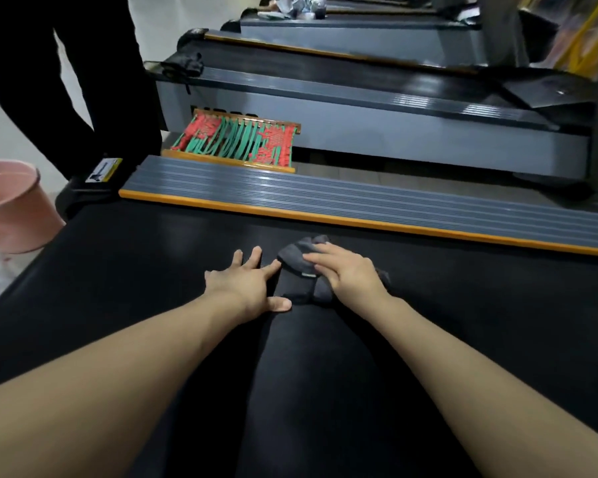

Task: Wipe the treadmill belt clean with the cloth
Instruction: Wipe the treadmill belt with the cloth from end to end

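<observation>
The black treadmill belt (135,270) fills the lower part of the head view. A dark grey cloth (296,258) lies bunched on it near the middle. My right hand (349,270) presses down on the cloth, fingers curled over its right side. My left hand (246,281) rests flat on the bare belt just left of the cloth, fingers spread, thumb near the cloth's lower edge. Part of the cloth is hidden under my right palm.
A grey ribbed side rail with an orange edge (325,198) borders the belt's far side. A pink bucket (11,208) stands at the left. A person in black trousers (76,81) stands at the belt's far left corner. A red-green woven stool (235,139) and more treadmills (359,108) lie beyond.
</observation>
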A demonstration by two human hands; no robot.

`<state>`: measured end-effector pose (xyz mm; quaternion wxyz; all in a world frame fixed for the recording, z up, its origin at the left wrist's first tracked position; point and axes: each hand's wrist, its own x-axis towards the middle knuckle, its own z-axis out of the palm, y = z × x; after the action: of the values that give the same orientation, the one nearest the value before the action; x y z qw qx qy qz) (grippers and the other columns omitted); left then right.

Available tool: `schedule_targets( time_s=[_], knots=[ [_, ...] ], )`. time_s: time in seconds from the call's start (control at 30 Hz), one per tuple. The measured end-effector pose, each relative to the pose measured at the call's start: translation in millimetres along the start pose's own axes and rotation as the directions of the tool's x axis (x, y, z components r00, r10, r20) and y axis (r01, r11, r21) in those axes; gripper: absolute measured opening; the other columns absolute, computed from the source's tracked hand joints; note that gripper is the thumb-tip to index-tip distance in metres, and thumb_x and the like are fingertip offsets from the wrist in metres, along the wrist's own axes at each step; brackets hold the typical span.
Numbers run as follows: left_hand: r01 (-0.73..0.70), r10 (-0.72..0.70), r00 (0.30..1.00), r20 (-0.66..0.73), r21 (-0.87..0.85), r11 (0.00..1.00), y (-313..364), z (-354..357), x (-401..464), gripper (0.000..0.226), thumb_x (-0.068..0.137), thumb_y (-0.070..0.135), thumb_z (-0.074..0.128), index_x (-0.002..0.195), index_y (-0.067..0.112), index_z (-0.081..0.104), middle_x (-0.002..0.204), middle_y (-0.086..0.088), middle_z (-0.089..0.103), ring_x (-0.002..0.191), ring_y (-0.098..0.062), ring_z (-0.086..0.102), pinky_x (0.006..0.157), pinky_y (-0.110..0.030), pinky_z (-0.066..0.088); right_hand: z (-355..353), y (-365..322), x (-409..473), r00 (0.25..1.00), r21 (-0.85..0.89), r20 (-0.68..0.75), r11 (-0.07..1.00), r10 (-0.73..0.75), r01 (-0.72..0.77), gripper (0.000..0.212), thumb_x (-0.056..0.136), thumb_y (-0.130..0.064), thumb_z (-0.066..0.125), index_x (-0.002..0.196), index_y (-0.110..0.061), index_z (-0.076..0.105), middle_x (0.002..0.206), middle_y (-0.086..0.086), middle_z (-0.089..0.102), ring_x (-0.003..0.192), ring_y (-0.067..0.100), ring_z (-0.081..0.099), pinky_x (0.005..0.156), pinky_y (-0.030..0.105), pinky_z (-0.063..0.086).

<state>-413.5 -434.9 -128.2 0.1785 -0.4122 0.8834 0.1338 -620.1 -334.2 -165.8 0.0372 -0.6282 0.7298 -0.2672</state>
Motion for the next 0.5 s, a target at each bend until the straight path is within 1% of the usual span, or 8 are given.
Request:
schedule_targets(
  time_s=[0.1, 0.2, 0.27, 0.3, 0.33, 0.37, 0.43, 0.5],
  knots=[
    [0.002, -0.002, 1.0, -0.005, -0.013, 1.0, -0.7, -0.3, -2.4, 0.096, 0.077, 0.087, 0.048, 0.153, 0.056, 0.0, 0.168, 0.01, -0.014, 0.155, -0.024, -0.01, 0.11, -0.067, 0.031, -16.9, -9.3, -51.4, 0.997, 0.035, -0.001, 0.996, -0.077, 0.077, 0.027, 0.094, -0.024, 0.064, 0.117, -0.036, 0.07, 0.133, -0.014, 0.061, 0.131, 0.005, 0.049, 0.104, 0.03, 0.046],
    [-0.009, 0.009, 1.0, -0.021, -0.009, 1.0, 0.2, 0.5, -5.6, 0.094, 0.079, 0.086, 0.046, 0.154, 0.054, -0.001, 0.168, 0.009, -0.014, 0.155, -0.025, -0.01, 0.11, -0.069, 0.029, -37.3, -14.1, -97.9, 0.971, 0.067, 0.109, 0.977, -0.211, 0.204, 0.028, 0.099, -0.029, 0.055, 0.124, -0.038, 0.064, 0.141, -0.021, 0.052, 0.137, 0.003, 0.042, 0.108, 0.028, 0.041],
    [0.003, -0.004, 1.0, -0.017, -0.028, 1.0, 2.3, 0.9, -9.2, 0.092, 0.082, 0.082, 0.048, 0.154, 0.053, -0.001, 0.168, 0.008, -0.015, 0.155, -0.026, -0.012, 0.112, -0.072, 0.022, -48.8, 4.5, -96.0, 0.938, 0.044, 0.166, 0.952, -0.305, 0.302, 0.028, 0.1, -0.026, 0.054, 0.125, -0.033, 0.065, 0.144, -0.015, 0.051, 0.138, 0.007, 0.042, 0.111, 0.027, 0.037],
    [0.01, -0.01, 1.0, -0.015, -0.041, 0.999, 5.1, 1.0, -12.2, 0.089, 0.085, 0.079, 0.049, 0.155, 0.052, 0.0, 0.168, 0.007, -0.014, 0.155, -0.027, -0.012, 0.113, -0.072, 0.019, -50.8, 19.2, -86.7, 0.94, 0.003, 0.154, 0.951, -0.305, 0.308, 0.028, 0.1, -0.023, 0.054, 0.124, -0.029, 0.066, 0.143, -0.009, 0.053, 0.137, 0.011, 0.044, 0.113, 0.028, 0.036],
    [0.007, -0.008, 1.0, -0.021, -0.051, 0.999, 9.5, 1.2, -16.3, 0.085, 0.088, 0.075, 0.049, 0.156, 0.051, 0.004, 0.168, 0.006, -0.012, 0.155, -0.027, -0.01, 0.114, -0.071, 0.018, -51.3, 35.4, -73.0, 0.966, -0.046, 0.103, 0.969, -0.238, 0.244, 0.028, 0.099, -0.021, 0.056, 0.123, -0.027, 0.067, 0.142, -0.006, 0.055, 0.136, 0.015, 0.046, 0.113, 0.031, 0.036],
    [-0.006, 0.003, 0.999, -0.039, -0.059, 0.998, 15.1, 2.0, -22.3, 0.079, 0.091, 0.071, 0.048, 0.156, 0.05, 0.008, 0.169, 0.006, -0.009, 0.155, -0.027, -0.008, 0.116, -0.068, 0.018, -52.3, 49.6, -57.2, 0.994, -0.077, 0.019, 0.991, -0.107, 0.108, 0.029, 0.098, -0.02, 0.057, 0.123, -0.028, 0.068, 0.142, -0.005, 0.055, 0.135, 0.018, 0.047, 0.112, 0.033, 0.037],
    [-0.05, 0.042, 0.994, -0.102, -0.077, 0.996, 28.3, 8.1, -38.2, 0.073, 0.093, 0.07, 0.044, 0.156, 0.048, 0.014, 0.169, 0.005, -0.002, 0.155, -0.026, -0.002, 0.118, -0.062, 0.019, -51.9, 64.0, -35.1, 0.979, -0.105, -0.102, 0.977, 0.177, -0.187, 0.029, 0.098, -0.022, 0.057, 0.123, -0.034, 0.067, 0.142, -0.01, 0.054, 0.135, 0.016, 0.047, 0.11, 0.029, 0.037],
    [-0.087, 0.077, 0.99, -0.117, -0.081, 0.993, 39.6, 17.7, -51.7, 0.082, 0.086, 0.079, 0.044, 0.156, 0.048, 0.015, 0.169, 0.007, 0.001, 0.155, -0.024, 0.0, 0.119, -0.059, 0.02, -45.9, 54.9, -38.6, 0.965, -0.11, -0.135, 0.964, 0.227, -0.242, 0.029, 0.096, -0.023, 0.059, 0.121, -0.034, 0.068, 0.14, -0.01, 0.056, 0.133, 0.015, 0.05, 0.11, 0.023, 0.033]
  ],
)
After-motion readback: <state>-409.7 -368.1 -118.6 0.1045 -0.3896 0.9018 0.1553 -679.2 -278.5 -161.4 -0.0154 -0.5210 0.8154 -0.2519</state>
